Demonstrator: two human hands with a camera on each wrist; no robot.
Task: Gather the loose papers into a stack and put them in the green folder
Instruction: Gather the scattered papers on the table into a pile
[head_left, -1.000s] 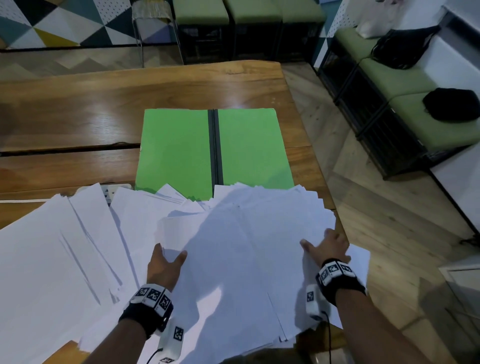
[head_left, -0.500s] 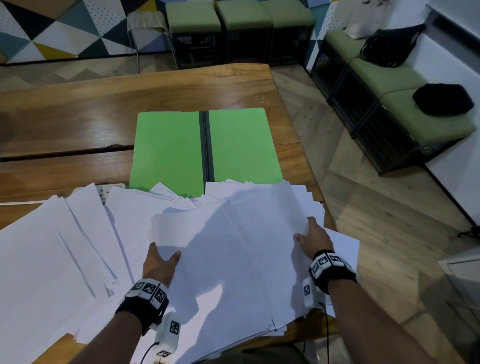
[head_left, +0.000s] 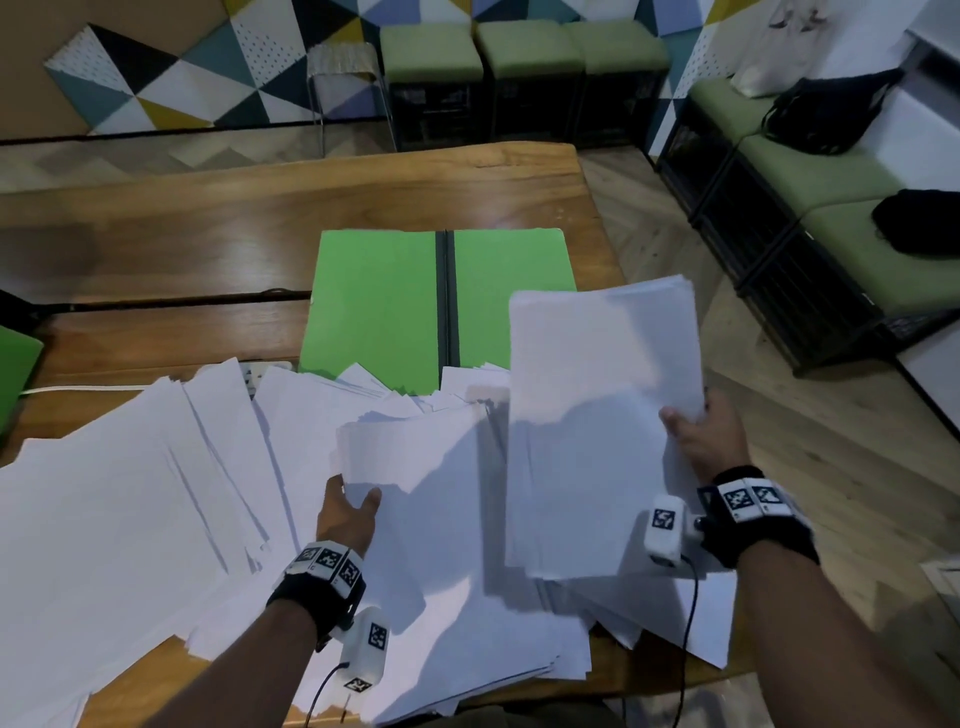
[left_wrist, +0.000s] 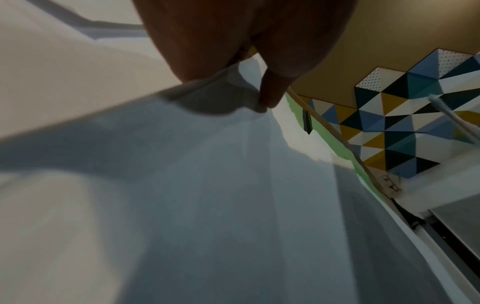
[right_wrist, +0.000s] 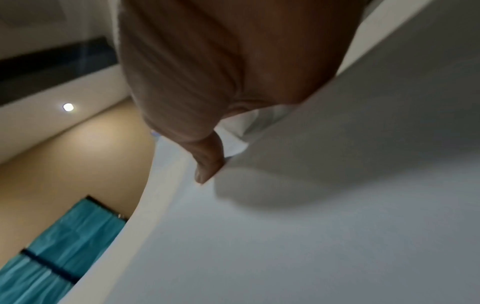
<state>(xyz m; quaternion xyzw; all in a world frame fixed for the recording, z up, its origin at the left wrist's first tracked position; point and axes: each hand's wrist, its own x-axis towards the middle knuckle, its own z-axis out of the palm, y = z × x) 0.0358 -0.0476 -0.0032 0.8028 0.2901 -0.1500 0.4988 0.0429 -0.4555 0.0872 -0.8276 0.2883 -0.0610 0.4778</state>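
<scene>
Papers (head_left: 156, 499) are spread loose over near half of desk (head_left: 208, 234), far edges overlapping green folder (head_left: 379, 301), which is laid open flat at desk centre. Raised bundle of sheets (head_left: 602, 415) is gripped at its right edge by right hand (head_left: 701, 436), thumb on top, above folder's right flap & pile. Edge of another sheaf (head_left: 415, 467) is pinched by left hand (head_left: 345, 514), thumb over, fingers under.

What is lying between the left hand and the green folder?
In the head view, only overlapping loose papers lie between the left hand and the green folder.
</scene>
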